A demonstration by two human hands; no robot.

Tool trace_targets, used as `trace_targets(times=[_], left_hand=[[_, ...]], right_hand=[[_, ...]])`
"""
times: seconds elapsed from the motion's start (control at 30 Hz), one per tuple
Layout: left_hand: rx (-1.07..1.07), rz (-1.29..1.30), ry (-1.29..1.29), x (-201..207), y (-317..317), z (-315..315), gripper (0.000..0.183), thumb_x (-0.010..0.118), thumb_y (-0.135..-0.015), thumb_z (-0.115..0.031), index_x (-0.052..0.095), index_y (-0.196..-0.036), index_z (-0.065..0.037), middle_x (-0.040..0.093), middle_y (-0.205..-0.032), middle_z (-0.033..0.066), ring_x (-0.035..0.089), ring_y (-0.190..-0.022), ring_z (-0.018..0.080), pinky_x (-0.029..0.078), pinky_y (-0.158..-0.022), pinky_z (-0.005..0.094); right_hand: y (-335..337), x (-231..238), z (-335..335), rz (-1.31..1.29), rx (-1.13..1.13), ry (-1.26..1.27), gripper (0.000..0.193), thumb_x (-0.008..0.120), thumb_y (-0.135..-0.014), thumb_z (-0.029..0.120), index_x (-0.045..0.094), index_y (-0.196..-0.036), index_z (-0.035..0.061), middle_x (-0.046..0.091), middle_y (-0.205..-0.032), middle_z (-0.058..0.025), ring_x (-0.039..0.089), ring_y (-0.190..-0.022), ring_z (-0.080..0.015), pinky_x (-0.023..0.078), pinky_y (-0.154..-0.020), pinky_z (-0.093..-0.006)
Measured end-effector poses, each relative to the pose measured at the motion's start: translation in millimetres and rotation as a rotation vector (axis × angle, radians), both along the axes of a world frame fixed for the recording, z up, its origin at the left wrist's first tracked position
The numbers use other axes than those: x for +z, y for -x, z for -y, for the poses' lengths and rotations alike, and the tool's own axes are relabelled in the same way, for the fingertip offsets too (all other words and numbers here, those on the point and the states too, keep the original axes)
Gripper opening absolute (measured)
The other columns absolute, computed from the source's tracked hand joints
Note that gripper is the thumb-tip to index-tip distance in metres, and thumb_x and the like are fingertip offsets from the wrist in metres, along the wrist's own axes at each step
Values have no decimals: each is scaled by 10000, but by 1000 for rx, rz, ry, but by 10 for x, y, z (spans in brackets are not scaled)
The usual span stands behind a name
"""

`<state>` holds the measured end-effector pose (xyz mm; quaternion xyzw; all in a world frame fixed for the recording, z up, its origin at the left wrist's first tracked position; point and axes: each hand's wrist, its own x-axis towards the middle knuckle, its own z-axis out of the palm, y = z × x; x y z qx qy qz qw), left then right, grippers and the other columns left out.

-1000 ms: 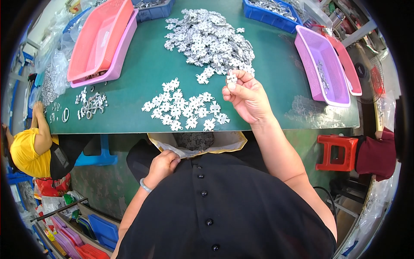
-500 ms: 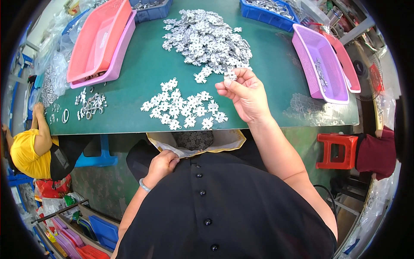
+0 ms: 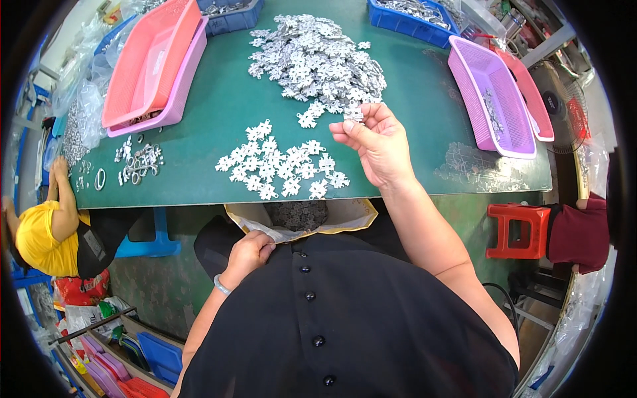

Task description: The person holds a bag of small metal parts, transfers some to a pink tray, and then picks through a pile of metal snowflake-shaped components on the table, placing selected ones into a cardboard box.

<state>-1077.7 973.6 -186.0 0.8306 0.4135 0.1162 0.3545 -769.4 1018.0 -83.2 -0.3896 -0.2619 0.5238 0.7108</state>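
Note:
Between thumb and fingers, my right hand pinches one small silver metal part, raised over the green table. My left hand is closed on the near rim of an open sack, white inside with a yellow edge, on my lap. Many grey metal parts lie inside the sack. Loose silver parts are spread near the table's front edge. Behind my right hand rises a large heap of similar parts.
Stacked pink baskets stand at left, beside a cluster of small rings and fittings. A purple basket is at right; blue trays are at the back. A person in yellow works at left. A red stool stands at right.
The silver part in my right hand has turned slightly between the fingers. Both hands stay almost in the same place.

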Motion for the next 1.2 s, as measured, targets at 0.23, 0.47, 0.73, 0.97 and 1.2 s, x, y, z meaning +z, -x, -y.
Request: trace_targets(times=[0.23, 0.47, 0.73, 0.97, 1.2], left_hand=[[-6, 1, -25, -25, 9, 1, 89, 680, -786, -131, 662, -832, -57, 621, -833, 93, 625, -776, 314, 513, -682, 379], [0, 15, -39, -27, 6, 8, 79, 682, -783, -123, 659, -823, -59, 618, -824, 92, 624, -762, 313, 513, -671, 376], [15, 51, -25, -52, 29, 13, 73, 685, -784, -121, 658, -826, -68, 615, -820, 85, 624, -758, 304, 513, -672, 374], [22, 69, -21, -70, 31, 1, 61, 680, -790, -117, 659, -829, -76, 619, -833, 77, 626, -770, 297, 517, -681, 365], [33, 68, 18, -37, 37, 2, 57, 680, -780, -89, 647, -824, -74, 618, -843, 80, 625, -775, 297, 518, -680, 364]], right_hand=[[5, -3, 2, 5, -2, 9, 276, 630, -822, -88, 464, -1018, 11, 607, -935, -113, 680, -846, -251, 583, -739, -327], [27, -24, 10, 28, -28, 53, 241, 621, -826, -71, 488, -1018, -12, 610, -904, -104, 676, -795, -208, 573, -693, -294], [-64, -53, 99, 1510, 242, 166, 200, 612, -839, 157, 640, -999, 39, 623, -856, -137, 632, -777, -324, 517, -710, -419], [44, -45, -213, 1739, 75, 25, 241, 619, -855, 182, 636, -1071, 77, 605, -903, -106, 622, -798, -324, 504, -714, -410], [86, -68, -382, 1763, 222, 57, 236, 616, -846, 180, 655, -1057, 81, 661, -925, -113, 639, -860, -318, 511, -743, -410]])
